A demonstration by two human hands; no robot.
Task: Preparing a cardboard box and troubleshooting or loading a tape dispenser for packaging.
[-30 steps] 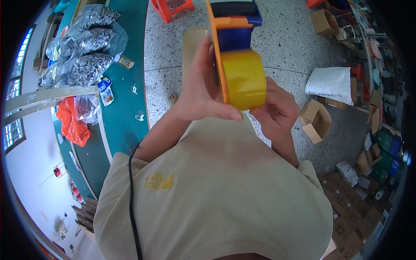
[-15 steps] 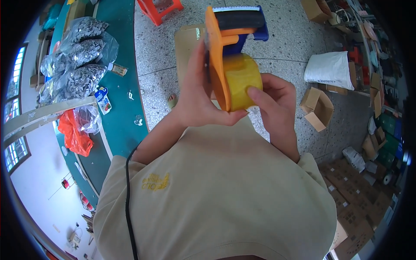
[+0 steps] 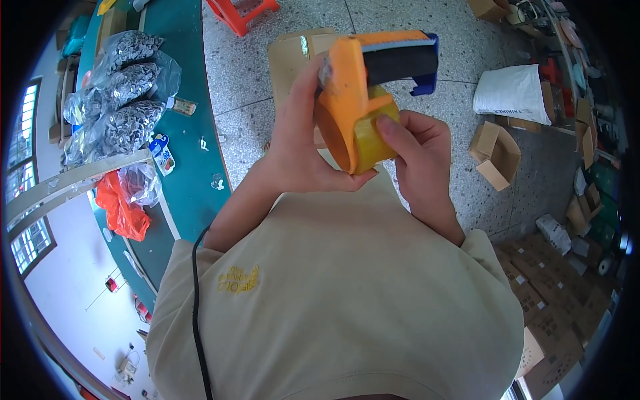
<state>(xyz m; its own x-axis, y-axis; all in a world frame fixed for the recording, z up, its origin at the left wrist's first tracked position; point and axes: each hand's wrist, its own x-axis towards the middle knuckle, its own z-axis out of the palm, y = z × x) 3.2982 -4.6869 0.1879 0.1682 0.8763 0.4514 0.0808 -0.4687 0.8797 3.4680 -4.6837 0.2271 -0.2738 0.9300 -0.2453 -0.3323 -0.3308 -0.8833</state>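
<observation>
Held up in front of my chest is an orange and blue tape dispenser (image 3: 348, 90) with a black roller and a serrated edge at its far end. A roll of yellow tape (image 3: 375, 141) sits on it, on the right side. My left hand (image 3: 298, 147) is wrapped round the dispenser's left side, thumb beneath the roll. On the other side my right hand (image 3: 425, 155) pinches the roll's outer edge, its thumb lying on the tape. The right fingertips are partly hidden behind the roll.
A green table (image 3: 193, 140) runs along the left, bearing clear bags of silvery pieces (image 3: 137, 83) and a red plastic bag (image 3: 121, 207). Beyond my hands stand a red stool (image 3: 243, 15) and flattened cardboard (image 3: 283, 67). Open boxes (image 3: 495, 157) and a white sack (image 3: 510, 93) are on the right.
The dispenser has turned, its roller end swinging right and down, so more of its orange side shows. My right thumb has moved up along the tape roll.
</observation>
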